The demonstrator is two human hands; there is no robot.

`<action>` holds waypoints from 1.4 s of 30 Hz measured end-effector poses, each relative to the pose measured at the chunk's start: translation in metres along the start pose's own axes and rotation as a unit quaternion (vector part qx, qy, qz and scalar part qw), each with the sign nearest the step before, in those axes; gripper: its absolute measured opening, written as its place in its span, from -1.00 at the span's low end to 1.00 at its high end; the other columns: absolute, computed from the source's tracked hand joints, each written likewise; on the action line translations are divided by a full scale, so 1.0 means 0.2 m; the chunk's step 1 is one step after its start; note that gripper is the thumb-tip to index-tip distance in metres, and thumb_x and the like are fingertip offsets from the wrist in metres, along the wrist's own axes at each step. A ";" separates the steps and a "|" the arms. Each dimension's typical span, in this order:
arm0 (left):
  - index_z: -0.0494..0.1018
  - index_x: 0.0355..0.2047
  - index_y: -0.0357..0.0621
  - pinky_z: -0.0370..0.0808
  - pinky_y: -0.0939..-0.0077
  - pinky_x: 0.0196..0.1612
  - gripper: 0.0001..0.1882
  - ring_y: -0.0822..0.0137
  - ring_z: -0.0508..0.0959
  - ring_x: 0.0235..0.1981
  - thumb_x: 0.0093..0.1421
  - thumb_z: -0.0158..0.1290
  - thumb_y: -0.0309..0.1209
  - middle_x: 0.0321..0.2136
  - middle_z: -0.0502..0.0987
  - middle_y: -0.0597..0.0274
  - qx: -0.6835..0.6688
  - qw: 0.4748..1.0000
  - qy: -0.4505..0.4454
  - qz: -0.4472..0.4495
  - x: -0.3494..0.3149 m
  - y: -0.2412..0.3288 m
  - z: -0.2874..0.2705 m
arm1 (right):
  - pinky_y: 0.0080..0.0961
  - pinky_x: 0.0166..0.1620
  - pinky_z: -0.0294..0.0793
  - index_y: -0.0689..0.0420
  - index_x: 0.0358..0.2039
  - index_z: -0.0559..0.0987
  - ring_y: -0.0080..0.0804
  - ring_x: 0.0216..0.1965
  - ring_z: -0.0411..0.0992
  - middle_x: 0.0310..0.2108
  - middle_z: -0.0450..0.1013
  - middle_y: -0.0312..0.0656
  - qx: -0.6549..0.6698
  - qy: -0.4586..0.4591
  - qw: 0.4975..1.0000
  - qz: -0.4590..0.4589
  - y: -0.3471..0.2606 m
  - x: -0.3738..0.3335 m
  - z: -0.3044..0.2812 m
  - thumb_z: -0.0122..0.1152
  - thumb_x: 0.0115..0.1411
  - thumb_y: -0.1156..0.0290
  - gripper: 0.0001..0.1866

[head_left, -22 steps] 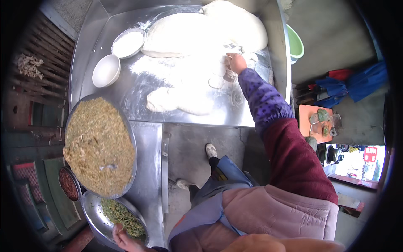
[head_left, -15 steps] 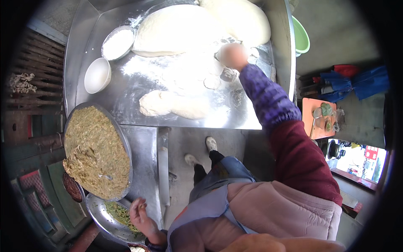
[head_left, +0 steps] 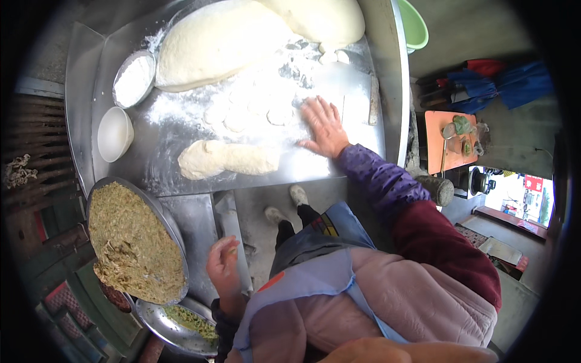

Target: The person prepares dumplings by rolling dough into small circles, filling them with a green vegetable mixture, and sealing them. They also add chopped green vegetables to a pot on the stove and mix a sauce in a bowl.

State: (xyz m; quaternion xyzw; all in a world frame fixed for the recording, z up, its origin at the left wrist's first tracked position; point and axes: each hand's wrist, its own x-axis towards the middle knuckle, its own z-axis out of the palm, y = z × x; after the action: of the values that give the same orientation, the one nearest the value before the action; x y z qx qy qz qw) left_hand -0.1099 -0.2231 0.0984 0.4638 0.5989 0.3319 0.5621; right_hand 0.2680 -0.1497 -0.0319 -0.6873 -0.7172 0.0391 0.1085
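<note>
My right hand [head_left: 327, 128] is spread flat, palm down, at the right of the floured metal worktop [head_left: 158, 170]. Its fingertips are beside a few pale dough rounds [head_left: 278, 115], washed out by glare. Whatever lies under the palm is hidden. A thick dough roll [head_left: 227, 160] lies to its left, near the front edge. My left hand [head_left: 224, 264] hovers in front of my body, fingers loosely curled and somewhat apart, with nothing seen in them. Nearest to it are a large basin of chopped filling [head_left: 138, 242] and a metal basin with green shreds [head_left: 189, 320].
Two big dough masses [head_left: 212, 45] cover the back of the worktop. Small dough lumps [head_left: 330, 57] sit in front of them. A flour bowl [head_left: 134, 80] and a white bowl [head_left: 115, 134] stand left. A rolling pin [head_left: 373, 100] lies by the right wall; a green tub [head_left: 414, 27] is beyond.
My right hand has come nearer to me from the small dough lumps and now lies spread out. The left hand has risen away from the metal basin. The whole view has shifted.
</note>
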 end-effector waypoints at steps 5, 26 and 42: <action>0.43 -0.13 -0.32 0.42 0.59 -0.14 -0.77 0.40 0.50 -0.20 0.20 -0.08 -0.57 -0.23 0.52 0.15 0.031 0.998 -0.062 -0.006 -0.01 0.00 0.01 | 0.17 0.27 -0.18 0.07 0.28 0.11 0.02 0.34 -0.13 0.31 -0.04 0.05 0.002 -0.051 0.999 0.006 0.05 0.02 -0.05 0.05 0.05 -0.31 -0.05; 0.43 -0.12 -0.32 0.43 0.61 -0.15 -0.76 0.45 0.50 -0.21 0.17 -0.01 -0.61 -0.21 0.49 0.19 -0.044 0.998 -0.016 -0.044 -0.15 -0.05 0.06 | 0.13 0.29 -0.23 0.11 0.26 0.16 0.04 0.37 -0.26 0.34 -0.12 0.02 0.038 -0.044 0.996 0.061 -0.03 -0.03 -0.03 0.03 0.12 -0.18 -0.17; 0.42 -0.12 -0.31 0.43 0.57 -0.08 -0.76 0.37 0.53 -0.17 0.18 0.00 -0.61 -0.20 0.51 0.16 -0.113 0.992 0.054 0.002 -0.46 -0.22 -0.12 | -0.30 -0.35 0.43 0.24 -0.44 0.44 -0.06 -0.46 0.46 -0.53 0.45 0.01 0.143 -0.035 0.987 0.061 0.03 -0.04 -0.26 0.16 0.01 0.47 -0.87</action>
State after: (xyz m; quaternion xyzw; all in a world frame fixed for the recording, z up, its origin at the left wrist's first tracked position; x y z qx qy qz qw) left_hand -0.1477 -0.3218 0.0952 0.3797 0.5863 0.4229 0.5772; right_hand 0.2857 -0.1628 0.0169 -0.7053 -0.6644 0.1717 0.1780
